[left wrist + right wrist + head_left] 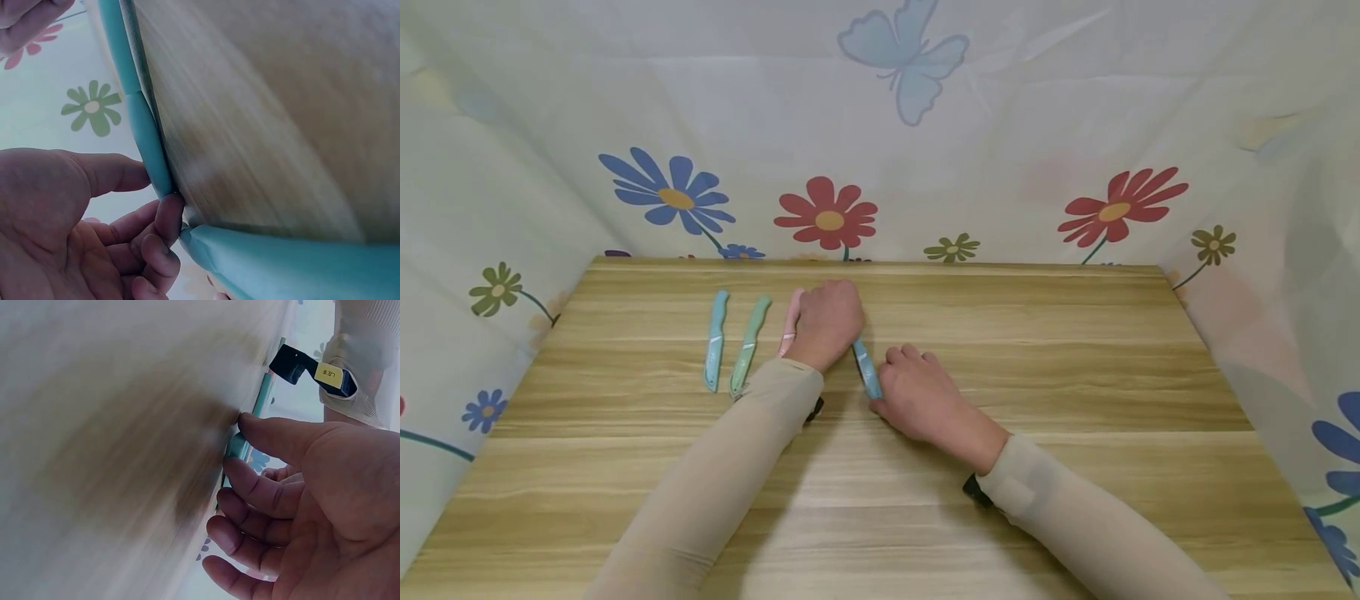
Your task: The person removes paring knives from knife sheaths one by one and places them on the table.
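Note:
A blue sheathed paring knife (867, 371) lies on the table, slanted between my two hands. My left hand (831, 321) covers its far end in the head view; in the left wrist view its thumb and index finger pinch the handle end of the blue knife (145, 134). At the near, sheathed end, my right hand (921, 396) pinches the tip between thumb and index finger, as the right wrist view shows. Left of my hands lie a pink knife (790, 323), partly hidden by my left hand, a green knife (751, 346) and another blue knife (715, 342).
The wooden tabletop (1075, 350) extends to both sides and toward me. White curtains with printed flowers (826, 214) stand behind it and at its sides. A black wrist device (312, 370) with a yellow label sits at my left cuff.

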The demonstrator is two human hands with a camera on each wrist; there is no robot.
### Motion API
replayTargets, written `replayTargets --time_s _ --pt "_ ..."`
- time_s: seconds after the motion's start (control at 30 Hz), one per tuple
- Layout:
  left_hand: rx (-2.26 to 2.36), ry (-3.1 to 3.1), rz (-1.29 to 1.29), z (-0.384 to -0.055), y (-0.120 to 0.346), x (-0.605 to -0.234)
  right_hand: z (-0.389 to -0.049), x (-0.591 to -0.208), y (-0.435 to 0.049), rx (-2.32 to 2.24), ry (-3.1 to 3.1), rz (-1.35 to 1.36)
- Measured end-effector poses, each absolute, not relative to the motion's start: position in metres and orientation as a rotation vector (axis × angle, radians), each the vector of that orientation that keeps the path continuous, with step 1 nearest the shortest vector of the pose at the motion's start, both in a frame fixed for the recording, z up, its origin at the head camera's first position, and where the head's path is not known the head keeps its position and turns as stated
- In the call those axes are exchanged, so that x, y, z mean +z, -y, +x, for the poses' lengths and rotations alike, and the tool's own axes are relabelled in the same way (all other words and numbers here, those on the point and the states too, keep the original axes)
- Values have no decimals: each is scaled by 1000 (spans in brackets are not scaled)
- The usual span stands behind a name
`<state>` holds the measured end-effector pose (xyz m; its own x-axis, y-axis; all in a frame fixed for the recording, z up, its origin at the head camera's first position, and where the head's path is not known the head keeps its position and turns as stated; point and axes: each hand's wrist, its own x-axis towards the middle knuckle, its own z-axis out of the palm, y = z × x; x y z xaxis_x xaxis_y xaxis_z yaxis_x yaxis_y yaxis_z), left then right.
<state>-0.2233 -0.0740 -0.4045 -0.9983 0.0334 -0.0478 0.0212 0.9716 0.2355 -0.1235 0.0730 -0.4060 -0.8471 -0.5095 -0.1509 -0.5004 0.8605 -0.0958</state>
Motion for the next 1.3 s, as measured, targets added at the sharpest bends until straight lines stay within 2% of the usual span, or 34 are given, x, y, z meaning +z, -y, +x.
replayTargets --time_s 0.3,0.63,1.3 --pt "315 -3059 2 -227 75 -396 -122 -400 -79 -126 -2915 -792" --pt "507 -3036 -26 -224 82 -383 -125 -392 -91 -179 -2970 -776" --pt "1259 -2888 -155 -221 94 -369 -131 -379 -121 -301 -3118 -712"
